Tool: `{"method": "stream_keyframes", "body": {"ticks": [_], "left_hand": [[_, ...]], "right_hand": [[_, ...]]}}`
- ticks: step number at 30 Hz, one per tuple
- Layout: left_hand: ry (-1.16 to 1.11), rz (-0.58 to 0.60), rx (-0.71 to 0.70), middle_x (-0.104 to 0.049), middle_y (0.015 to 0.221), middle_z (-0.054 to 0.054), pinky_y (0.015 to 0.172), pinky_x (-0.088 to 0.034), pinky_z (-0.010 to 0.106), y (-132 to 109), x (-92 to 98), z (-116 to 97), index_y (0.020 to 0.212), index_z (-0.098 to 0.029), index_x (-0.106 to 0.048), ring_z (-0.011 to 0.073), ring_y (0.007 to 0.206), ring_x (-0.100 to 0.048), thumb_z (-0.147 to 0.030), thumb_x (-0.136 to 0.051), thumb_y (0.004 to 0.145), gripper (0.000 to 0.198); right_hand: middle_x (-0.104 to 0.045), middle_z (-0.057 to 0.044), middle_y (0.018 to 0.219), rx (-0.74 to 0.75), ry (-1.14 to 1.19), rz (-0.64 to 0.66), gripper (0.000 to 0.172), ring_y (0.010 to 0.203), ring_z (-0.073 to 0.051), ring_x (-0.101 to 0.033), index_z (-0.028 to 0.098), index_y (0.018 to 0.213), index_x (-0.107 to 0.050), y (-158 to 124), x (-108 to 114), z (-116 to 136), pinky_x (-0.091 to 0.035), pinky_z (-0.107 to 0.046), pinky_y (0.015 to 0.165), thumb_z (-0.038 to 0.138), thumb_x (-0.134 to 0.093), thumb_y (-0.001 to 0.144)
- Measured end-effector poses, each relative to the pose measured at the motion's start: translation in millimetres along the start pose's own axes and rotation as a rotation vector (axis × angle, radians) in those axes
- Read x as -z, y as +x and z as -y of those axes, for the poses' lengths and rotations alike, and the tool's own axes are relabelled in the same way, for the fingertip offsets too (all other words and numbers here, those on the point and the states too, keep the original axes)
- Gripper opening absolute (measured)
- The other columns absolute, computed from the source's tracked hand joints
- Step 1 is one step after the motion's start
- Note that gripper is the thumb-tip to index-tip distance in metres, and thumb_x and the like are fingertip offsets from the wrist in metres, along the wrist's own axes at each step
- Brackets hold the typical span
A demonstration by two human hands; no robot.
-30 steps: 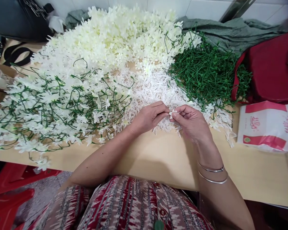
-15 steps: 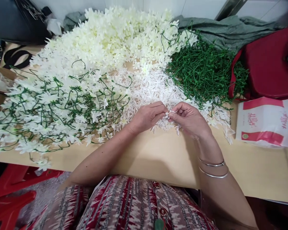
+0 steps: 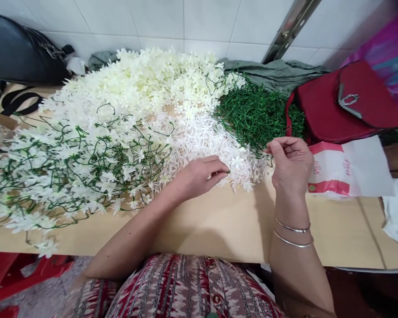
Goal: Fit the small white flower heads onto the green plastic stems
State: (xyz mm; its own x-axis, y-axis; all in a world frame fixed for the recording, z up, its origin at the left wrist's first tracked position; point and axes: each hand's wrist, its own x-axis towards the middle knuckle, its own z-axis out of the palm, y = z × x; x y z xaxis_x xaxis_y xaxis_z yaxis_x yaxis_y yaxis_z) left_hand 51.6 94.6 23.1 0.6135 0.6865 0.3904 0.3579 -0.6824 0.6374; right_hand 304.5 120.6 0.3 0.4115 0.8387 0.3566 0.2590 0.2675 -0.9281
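Note:
My left hand (image 3: pixel 202 176) rests on the wooden table (image 3: pixel 219 225) at the near edge of a pile of white spiky flower centres (image 3: pixel 205 137). Its thumb and fingers are pinched together on a small white flower piece. My right hand (image 3: pixel 292 163), with two bangles on the wrist, is raised at the near edge of a heap of green stems (image 3: pixel 255 115). Its fingertips are pinched, and what they hold is too small to make out.
A big mound of cream petals (image 3: pixel 152 84) fills the back. Finished sprigs on green stems (image 3: pixel 69 163) spread left. A red bag (image 3: pixel 348 101), a red-and-white plastic bag (image 3: pixel 348 168), a black bag (image 3: pixel 20 48) and grey-green cloth (image 3: pixel 275 73) ring the piles.
My hands were pinched together on one small white flower. They have parted: the right hand has moved right to the green stems, and the left stays put. The view has tilted up.

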Motion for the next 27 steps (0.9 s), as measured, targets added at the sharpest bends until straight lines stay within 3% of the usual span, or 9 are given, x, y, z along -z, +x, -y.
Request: {"method": "stream_keyframes", "body": {"ticks": [5, 10, 13, 16, 20, 22, 25, 27], "left_hand": [[0.198, 0.375, 0.062, -0.075, 0.101, 0.006, 0.075, -0.052, 0.029, -1.2, -2.4, -12.4, 0.101, -0.017, -0.072, 0.0181, 0.086, -0.071, -0.025, -0.055, 0.104, 0.019], [0.254, 0.496, 0.114, -0.075, 0.099, 0.005, 0.072, -0.050, 0.030, -0.7, 6.0, -20.3, 0.094, -0.017, -0.073, 0.0189, 0.083, -0.071, -0.013, -0.064, 0.091, 0.010], [0.116, 0.471, 0.148, -0.076, 0.107, 0.005, 0.076, -0.051, 0.029, -1.4, 11.5, -20.0, 0.103, -0.019, -0.074, 0.0187, 0.087, -0.072, -0.026, -0.073, 0.091, 0.014], [-0.028, 0.431, 0.158, -0.077, 0.110, 0.007, 0.081, -0.054, 0.030, -3.1, 14.8, -13.5, 0.108, -0.017, -0.074, 0.0191, 0.091, -0.073, -0.042, -0.080, 0.088, 0.032], [-0.138, 0.403, 0.114, -0.077, 0.113, 0.008, 0.088, -0.055, 0.030, -4.8, 20.4, -3.6, 0.112, -0.018, -0.073, 0.0194, 0.100, -0.073, -0.031, -0.087, 0.083, 0.035], [-0.242, 0.388, 0.101, -0.077, 0.114, 0.008, 0.093, -0.056, 0.032, -4.5, 23.6, -1.8, 0.112, -0.020, -0.073, 0.0194, 0.104, -0.072, -0.030, -0.090, 0.079, 0.039], [-0.383, 0.290, 0.103, -0.078, 0.110, 0.007, 0.094, -0.057, 0.031, -2.8, 24.3, -1.7, 0.110, -0.021, -0.074, 0.0174, 0.103, -0.073, -0.031, -0.088, 0.081, 0.034], [-0.363, 0.118, 0.154, -0.078, 0.103, 0.006, 0.087, -0.058, 0.029, -1.6, 20.9, -0.4, 0.105, -0.019, -0.073, 0.0152, 0.094, -0.073, -0.032, -0.081, 0.088, 0.022]], "right_hand": [[-0.070, -0.006, 0.087, 0.039, -0.423, 0.012, 0.013, 0.074, -0.023, -0.062, 0.025, 0.090, -0.070, 8.5, 19.3, -12.1, -0.053, -0.043, 0.077, 0.037, -0.070, 0.085], [-0.067, -0.006, 0.087, -0.018, -0.631, 0.104, 0.019, 0.066, -0.021, -0.055, 0.022, 0.088, -0.070, 3.5, 18.2, -19.2, -0.050, -0.045, 0.079, 0.036, -0.076, 0.078], [-0.065, -0.006, 0.083, -0.020, -0.661, 0.167, 0.015, 0.067, -0.022, -0.054, 0.023, 0.084, -0.067, -0.9, 13.1, -20.0, -0.048, -0.045, 0.080, 0.037, -0.071, 0.082], [-0.066, -0.006, 0.083, 0.031, -0.654, 0.141, 0.008, 0.071, -0.024, -0.057, 0.023, 0.085, -0.067, -4.3, 8.0, -9.8, -0.048, -0.045, 0.080, 0.030, -0.068, 0.083], [-0.069, -0.007, 0.089, 0.206, -0.521, 0.040, 0.003, 0.079, -0.025, -0.062, 0.025, 0.088, -0.069, -12.7, -3.3, 14.6, -0.051, -0.045, 0.082, 0.027, -0.066, 0.088], [-0.072, -0.006, 0.092, 0.247, -0.428, 0.058, 0.005, 0.085, -0.025, -0.065, 0.027, 0.090, -0.070, -20.8, -11.8, 23.9, -0.053, -0.044, 0.084, 0.030, -0.067, 0.091], [-0.074, -0.004, 0.092, 0.154, -0.229, 0.127, 0.010, 0.083, -0.022, -0.067, 0.026, 0.096, -0.072, -35.4, -25.9, 29.6, -0.055, -0.041, 0.082, 0.033, -0.071, 0.090], [-0.074, -0.003, 0.092, 0.042, -0.083, 0.195, 0.011, 0.082, -0.021, -0.067, 0.026, 0.096, -0.072, -43.8, -34.2, 29.9, -0.056, -0.038, 0.079, 0.033, -0.073, 0.088]]}}
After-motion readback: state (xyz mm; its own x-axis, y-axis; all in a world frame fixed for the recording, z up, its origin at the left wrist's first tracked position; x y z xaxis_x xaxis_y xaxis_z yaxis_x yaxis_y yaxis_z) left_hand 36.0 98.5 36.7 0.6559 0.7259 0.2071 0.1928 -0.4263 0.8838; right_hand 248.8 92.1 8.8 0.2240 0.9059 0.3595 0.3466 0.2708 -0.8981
